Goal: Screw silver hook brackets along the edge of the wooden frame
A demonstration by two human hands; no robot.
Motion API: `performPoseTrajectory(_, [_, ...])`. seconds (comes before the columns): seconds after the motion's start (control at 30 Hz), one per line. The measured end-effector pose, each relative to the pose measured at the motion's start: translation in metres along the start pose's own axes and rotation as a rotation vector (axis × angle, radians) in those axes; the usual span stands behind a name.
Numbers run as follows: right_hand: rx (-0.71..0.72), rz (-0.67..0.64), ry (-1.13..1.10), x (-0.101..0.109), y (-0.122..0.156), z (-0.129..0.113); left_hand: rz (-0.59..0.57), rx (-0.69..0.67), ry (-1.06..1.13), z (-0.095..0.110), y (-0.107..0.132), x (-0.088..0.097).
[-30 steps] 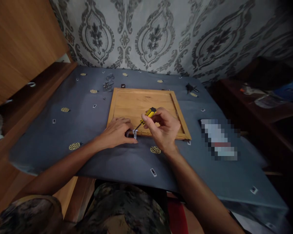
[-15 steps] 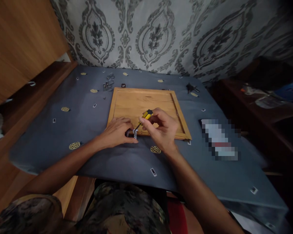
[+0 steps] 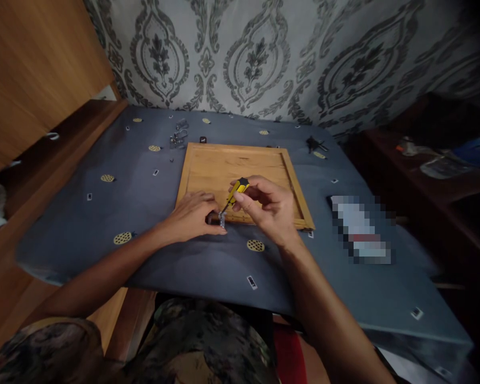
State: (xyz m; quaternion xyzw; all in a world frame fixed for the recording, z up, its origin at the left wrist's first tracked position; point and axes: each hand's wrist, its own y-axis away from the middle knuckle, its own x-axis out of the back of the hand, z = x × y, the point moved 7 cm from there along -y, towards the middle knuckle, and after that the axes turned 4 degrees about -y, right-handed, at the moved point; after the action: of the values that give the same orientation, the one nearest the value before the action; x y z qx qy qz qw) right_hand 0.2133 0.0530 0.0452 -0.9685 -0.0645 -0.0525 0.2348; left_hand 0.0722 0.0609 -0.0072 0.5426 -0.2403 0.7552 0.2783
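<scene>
My right hand is closed around the handle of a yellow and black screwdriver, which slants down to the left. Its tip meets a small shiny metal hinge at the near edge of a framed wooden panel. My left hand pinches this hinge between thumb and fingers from the left, with part of the hand resting on the panel's frame. The fingers partly cover the hinge. The panel lies flat on the table.
Several metal hinges lie on the blue patterned tablecloth beyond the panel's left corner. A dark object sits at the back right. Right of the panel is a blurred-out phone-like item. A wooden cabinet stands on the left.
The screwdriver handle has turned slightly in my right hand and stands a little steeper, the fingers shifting around it. My left hand stays in place on the hinge.
</scene>
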Motion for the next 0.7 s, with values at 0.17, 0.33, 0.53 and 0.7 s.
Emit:
performPoseTrajectory(0.17, [0.031,0.02,0.033,-0.0009,0.0001,0.0007,0.0,0.002,0.024,-0.0004,0.0002,-0.0003])
performPoseTrajectory(0.33, [0.019,0.068,0.074,0.0013,0.001,0.0012,0.02,0.007,0.046,-0.0004,0.0007,0.0003])
performPoseTrajectory(0.53, [0.031,0.091,0.056,0.0011,0.0029,0.0017,0.02,0.002,0.053,-0.0004,0.0011,0.0])
performPoseTrajectory(0.7, [0.085,0.069,0.118,-0.001,0.0012,-0.0045,0.02,0.017,0.055,-0.0011,0.0013,-0.0006])
